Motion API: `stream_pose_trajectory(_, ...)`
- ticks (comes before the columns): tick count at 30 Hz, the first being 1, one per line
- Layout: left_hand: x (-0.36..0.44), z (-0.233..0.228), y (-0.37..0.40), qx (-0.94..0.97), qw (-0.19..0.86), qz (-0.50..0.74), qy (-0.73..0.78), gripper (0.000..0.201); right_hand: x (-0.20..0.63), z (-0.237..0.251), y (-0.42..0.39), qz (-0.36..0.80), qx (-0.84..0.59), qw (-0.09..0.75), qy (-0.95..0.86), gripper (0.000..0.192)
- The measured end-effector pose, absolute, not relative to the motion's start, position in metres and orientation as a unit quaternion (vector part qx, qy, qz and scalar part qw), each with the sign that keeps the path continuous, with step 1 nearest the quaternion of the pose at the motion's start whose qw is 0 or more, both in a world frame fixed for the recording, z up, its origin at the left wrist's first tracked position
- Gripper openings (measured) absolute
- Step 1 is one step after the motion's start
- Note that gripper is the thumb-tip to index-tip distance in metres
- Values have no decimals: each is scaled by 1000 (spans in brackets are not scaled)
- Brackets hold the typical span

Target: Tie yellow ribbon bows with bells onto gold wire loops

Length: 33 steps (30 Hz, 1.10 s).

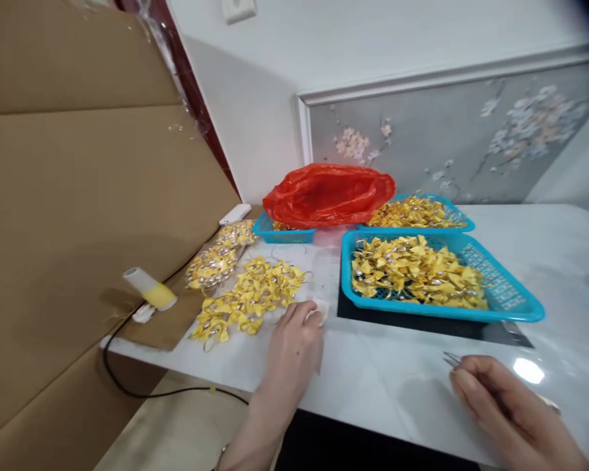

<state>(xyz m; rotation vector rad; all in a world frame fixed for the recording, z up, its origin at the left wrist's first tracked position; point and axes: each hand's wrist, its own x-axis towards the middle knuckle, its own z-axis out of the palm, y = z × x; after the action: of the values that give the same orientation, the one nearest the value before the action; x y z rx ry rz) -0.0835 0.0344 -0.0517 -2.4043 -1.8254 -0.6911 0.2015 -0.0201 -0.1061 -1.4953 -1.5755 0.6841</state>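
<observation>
My right hand (510, 405) is closed around a pair of tweezers (452, 358), whose tips point left over the white tabletop. My left hand (297, 337) rests on the table, its fingers curled beside a small cream-coloured piece (322, 309); what is under the fingertips is hidden. Just left of it lies a loose spread of yellow ribbon bows (255, 294) with small silver bells and loops. A blue plastic basket (514, 297) holds a heap of similar yellow bows (416, 268), between and beyond my hands.
Behind are a second blue basket (463, 219) of bows, a smaller blue basket (284, 235) and a red plastic bag (328, 196). Bagged bows (213, 265) lie at the left, near a yellow thread cone (151, 290). A black cable (176, 392) hangs past the table edge.
</observation>
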Motion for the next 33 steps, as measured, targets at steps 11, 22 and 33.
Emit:
stream_pose_trajectory(11,-87,-45,57,-779,59,-151,-606,30,171,-89,-14,360,-574,485,-552,40)
stream_pose_trajectory(22,-58,-33,20,-722,-157,-366,-566,45,169,-32,-6,302,-494,396,-713,21)
stream_pose_trajectory(33,-27,-35,-6,-320,-791,-380,-357,37,186,-20,-1,175,-501,443,-723,17)
